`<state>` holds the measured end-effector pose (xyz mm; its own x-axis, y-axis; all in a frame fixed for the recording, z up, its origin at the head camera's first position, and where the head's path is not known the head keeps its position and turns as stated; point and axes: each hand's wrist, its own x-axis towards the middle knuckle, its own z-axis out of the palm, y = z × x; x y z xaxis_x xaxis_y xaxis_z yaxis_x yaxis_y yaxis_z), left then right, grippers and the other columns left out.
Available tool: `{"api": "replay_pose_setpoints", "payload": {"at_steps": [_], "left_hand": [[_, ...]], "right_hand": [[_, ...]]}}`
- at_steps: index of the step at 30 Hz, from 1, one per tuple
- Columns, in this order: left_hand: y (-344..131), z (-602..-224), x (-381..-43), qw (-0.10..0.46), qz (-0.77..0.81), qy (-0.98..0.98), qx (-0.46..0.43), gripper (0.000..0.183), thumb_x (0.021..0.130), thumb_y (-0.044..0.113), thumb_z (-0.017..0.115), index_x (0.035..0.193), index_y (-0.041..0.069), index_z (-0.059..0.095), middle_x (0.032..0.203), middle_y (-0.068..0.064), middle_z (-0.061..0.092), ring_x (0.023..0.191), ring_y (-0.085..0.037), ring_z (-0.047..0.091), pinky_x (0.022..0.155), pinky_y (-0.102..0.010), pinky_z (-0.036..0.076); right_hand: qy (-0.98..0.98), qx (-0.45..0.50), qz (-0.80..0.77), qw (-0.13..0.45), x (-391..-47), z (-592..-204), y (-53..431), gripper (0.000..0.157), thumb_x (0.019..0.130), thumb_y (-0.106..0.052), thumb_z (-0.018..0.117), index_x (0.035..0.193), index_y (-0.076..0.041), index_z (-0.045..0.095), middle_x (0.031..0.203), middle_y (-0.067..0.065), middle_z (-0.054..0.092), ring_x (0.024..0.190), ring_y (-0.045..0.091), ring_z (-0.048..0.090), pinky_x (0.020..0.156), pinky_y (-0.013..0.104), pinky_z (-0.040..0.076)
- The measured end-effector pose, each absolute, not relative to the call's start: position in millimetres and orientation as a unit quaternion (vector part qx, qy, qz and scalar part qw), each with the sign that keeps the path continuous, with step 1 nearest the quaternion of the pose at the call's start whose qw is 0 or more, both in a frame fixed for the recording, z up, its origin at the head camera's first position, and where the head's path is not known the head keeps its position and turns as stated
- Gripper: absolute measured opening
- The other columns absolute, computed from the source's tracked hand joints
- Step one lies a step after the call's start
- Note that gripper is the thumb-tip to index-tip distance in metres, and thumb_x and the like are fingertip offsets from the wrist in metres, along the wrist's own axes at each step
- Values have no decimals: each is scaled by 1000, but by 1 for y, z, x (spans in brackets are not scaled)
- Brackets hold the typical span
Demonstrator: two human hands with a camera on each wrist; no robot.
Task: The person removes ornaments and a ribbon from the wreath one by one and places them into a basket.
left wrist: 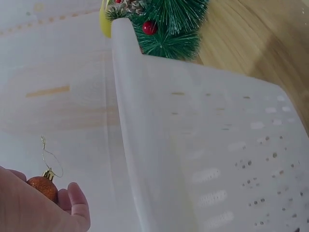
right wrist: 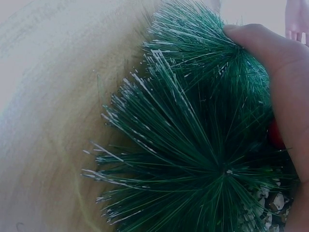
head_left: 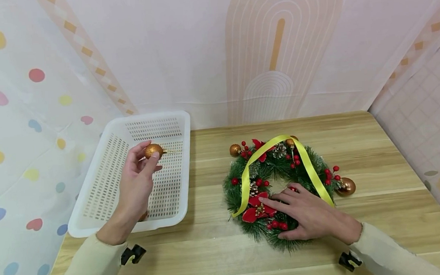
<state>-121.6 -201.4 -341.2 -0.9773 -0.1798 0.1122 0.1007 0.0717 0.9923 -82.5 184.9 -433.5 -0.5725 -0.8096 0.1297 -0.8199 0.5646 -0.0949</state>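
Note:
Between the thumb and fingers of my left hand (head_left: 134, 178) is a glittery copper-orange bauble (head_left: 153, 151), pinched above the white plastic basket (head_left: 189, 173). Its gold cap and thin gold cord loop show in the left wrist view, where the bauble (left wrist: 43, 187) is partly covered by the hand. My right hand (head_left: 309, 212) rests with spread fingers on the front right of a green wreath (head_left: 233, 195) lying flat. A red poinsettia (head_left: 260, 210) is by its fingertips. The right wrist view shows the thumb touching the pine needles (right wrist: 193, 130).
A yellow ribbon (head_left: 315, 176) loops over the wreath. Copper baubles sit at its edges, one shiny (head_left: 347, 186) at right and one glittery (head_left: 235, 149) at back left. Another brownish item (head_left: 143, 216) lies in the basket, mostly hidden. A patterned curtain (head_left: 184, 51) stands behind the wooden table (head_left: 387, 156).

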Motion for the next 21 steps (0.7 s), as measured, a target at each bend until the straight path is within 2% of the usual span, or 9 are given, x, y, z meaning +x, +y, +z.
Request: {"api": "replay_pose_setpoints", "payload": {"at_steps": [13,21], "left_hand": [[-217,-343,-121,91,-686,-720,47,42,92,21,59,130,14,44,119,-2,46,93,-11,54,76,-18,51],[-221,-344,-120,92,-695,-712,46,40,92,18,59,130,13,45,115,-2,46,91,-11,53,74,-18,51]], "right_hand": [[-884,461,70,38,-83,-434,186,89,77,-70,55,148,-27,22,124,-2,55,114,16,49,101,46,29],[-881,465,70,42,-83,-435,186,88,78,-70,54,148,-26,24,125,-2,55,114,15,48,101,46,29]]}}
